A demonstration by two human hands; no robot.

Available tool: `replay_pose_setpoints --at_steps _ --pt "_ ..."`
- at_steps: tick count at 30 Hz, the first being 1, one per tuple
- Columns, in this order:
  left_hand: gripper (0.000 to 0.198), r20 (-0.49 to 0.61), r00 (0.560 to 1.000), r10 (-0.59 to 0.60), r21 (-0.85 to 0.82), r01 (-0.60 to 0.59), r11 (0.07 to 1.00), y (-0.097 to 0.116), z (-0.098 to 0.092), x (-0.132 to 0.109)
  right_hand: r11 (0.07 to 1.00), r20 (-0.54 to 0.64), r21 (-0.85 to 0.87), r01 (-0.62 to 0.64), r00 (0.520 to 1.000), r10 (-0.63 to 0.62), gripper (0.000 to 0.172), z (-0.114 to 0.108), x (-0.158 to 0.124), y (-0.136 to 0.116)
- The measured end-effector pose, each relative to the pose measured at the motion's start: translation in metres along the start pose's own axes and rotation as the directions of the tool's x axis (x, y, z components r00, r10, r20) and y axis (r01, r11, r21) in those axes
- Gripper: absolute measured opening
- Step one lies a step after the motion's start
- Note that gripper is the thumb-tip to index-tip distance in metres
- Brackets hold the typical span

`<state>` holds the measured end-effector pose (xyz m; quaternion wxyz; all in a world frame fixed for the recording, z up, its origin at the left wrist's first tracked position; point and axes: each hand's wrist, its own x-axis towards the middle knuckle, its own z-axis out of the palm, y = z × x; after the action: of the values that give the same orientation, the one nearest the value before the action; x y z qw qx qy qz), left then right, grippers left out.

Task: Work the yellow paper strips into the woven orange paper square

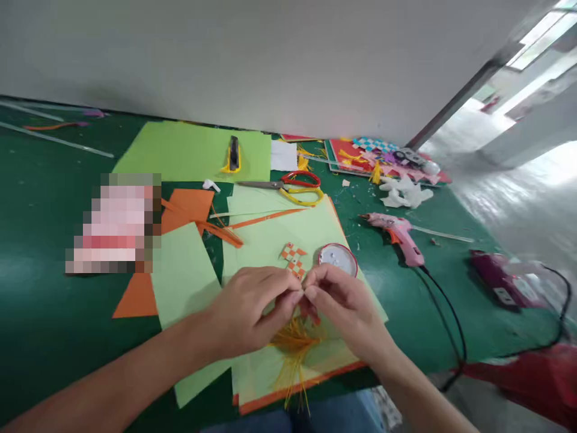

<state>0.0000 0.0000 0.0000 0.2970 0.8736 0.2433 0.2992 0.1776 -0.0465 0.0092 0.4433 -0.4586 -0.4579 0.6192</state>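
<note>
Over the pale green paper point(265, 240), my left hand point(265, 300) and my right hand point(338, 300) meet fingertip to fingertip, both pinched closed. What sits between the fingertips is too small and hidden to make out. Just beyond them is a small orange-and-white woven paper piece point(294, 260), its near end partly covered by my fingers. Below my hands hangs or lies a yellow tassel point(295, 343), its strands fanned out towards me. Some orange bits show under my right fingers. A round shallow lid point(338, 258) with a red rim and small white beads stands beside my right hand.
Red-and-yellow scissors point(302, 186) and a yellow utility knife point(233, 156) lie ahead. A pink glue gun point(396, 234) with a black cord rests right, near a maroon object point(505, 279). Orange paper point(187, 204) and a blurred-out item point(112, 225) are left. A wall point(225, 60) stands behind.
</note>
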Motion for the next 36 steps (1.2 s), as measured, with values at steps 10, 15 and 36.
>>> replay_pose_setpoints --at_steps 10,15,36 --pt "0.017 0.034 0.999 -0.018 -0.044 0.020 0.999 0.0020 -0.0027 0.0004 0.999 0.003 0.031 -0.016 1.000 0.016 0.014 0.0010 0.0000 -0.0006" --pt "0.015 0.007 1.000 -0.001 -0.046 0.001 0.999 0.0005 -0.0018 -0.0007 0.999 0.002 0.033 -0.014 1.000 0.014 0.013 0.0007 0.0002 0.0004" --pt "0.016 0.018 1.000 -0.001 -0.041 0.002 0.999 0.0011 -0.0020 0.0004 0.999 -0.003 0.028 -0.016 1.000 0.016 0.012 -0.0004 -0.0007 0.0003"
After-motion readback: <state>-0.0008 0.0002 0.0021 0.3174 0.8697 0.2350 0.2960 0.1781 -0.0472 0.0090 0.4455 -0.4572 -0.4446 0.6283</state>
